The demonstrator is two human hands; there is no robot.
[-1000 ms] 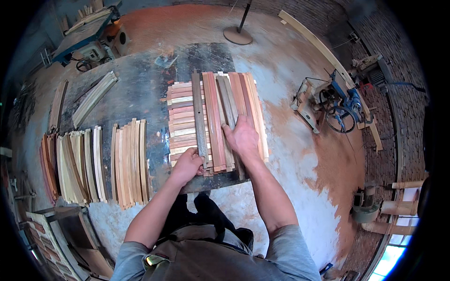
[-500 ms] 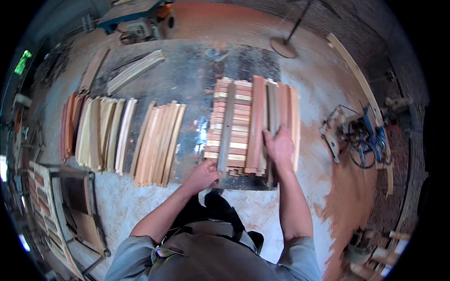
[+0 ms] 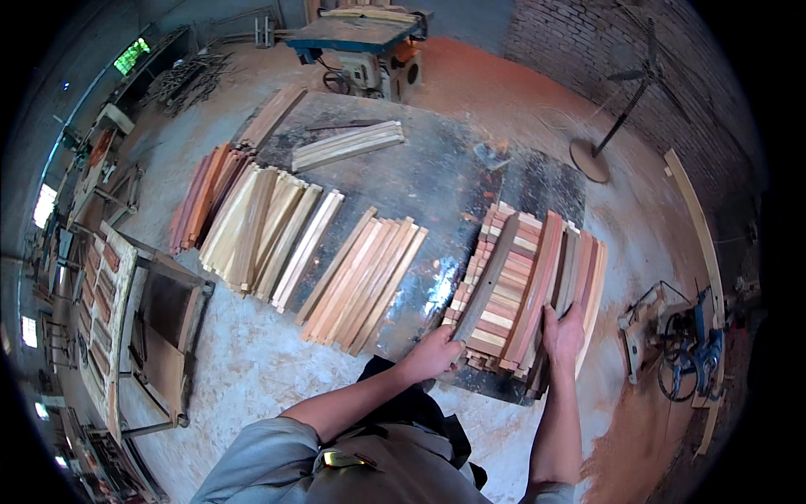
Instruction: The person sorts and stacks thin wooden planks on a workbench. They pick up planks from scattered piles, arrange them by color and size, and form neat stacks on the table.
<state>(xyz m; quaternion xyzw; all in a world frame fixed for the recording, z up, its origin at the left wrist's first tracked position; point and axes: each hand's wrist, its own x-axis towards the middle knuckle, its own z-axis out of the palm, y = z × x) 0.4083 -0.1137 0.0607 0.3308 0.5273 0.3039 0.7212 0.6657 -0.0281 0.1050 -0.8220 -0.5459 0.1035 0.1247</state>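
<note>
A pile of short wooden strips [image 3: 502, 298], lying crosswise in red, pink and cream, sits on the right part of a dark worktable. Along its left side a long dark brown strip [image 3: 489, 281] rests on top. My left hand [image 3: 434, 354] is closed at that strip's near end, its fingertips partly hidden. Reddish long strips [image 3: 535, 290] lie lengthwise over the pile further right. Among them is a grey-brown strip [image 3: 566, 267], and my right hand [image 3: 563, 334] is closed around its near part, thumb on the left side.
More strips stand in groups on the worktable [image 3: 453, 160]: pinkish ones [image 3: 363, 281], cream ones [image 3: 252, 227] and red-brown ones [image 3: 201, 197]. Pale strips [image 3: 348, 146] lie at the back. Beyond are a blue-topped machine [image 3: 357, 34] and a standing fan [image 3: 590, 160]; a wooden rack [image 3: 113, 319] is at left.
The view has swung, so the table and strips appear lower, further right and tilted. Both hands stay at the near ends of the same dark strips.
</note>
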